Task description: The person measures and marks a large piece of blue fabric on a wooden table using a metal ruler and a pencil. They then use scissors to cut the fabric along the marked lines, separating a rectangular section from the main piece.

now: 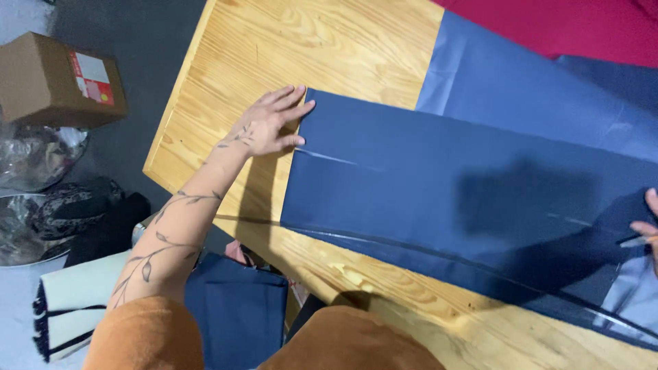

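Left hand point(269, 125) flattens smooth navy fabric point(439, 192).

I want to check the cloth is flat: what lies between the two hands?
In the head view, only navy cloth spreads between the left hand and the right hand. It carries a pale chalk line and a shadow, nothing else.

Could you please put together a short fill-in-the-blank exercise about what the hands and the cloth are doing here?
1. The left hand lies flat on the end of the dark ____ sheet of fabric.
2. The fabric is spread over a pale ____ table.
3. The right hand, at the picture's edge, pinches a thin white marker against the ____.
4. A brown ____ box sits on the floor.

Missing words: blue; wooden; fabric; cardboard
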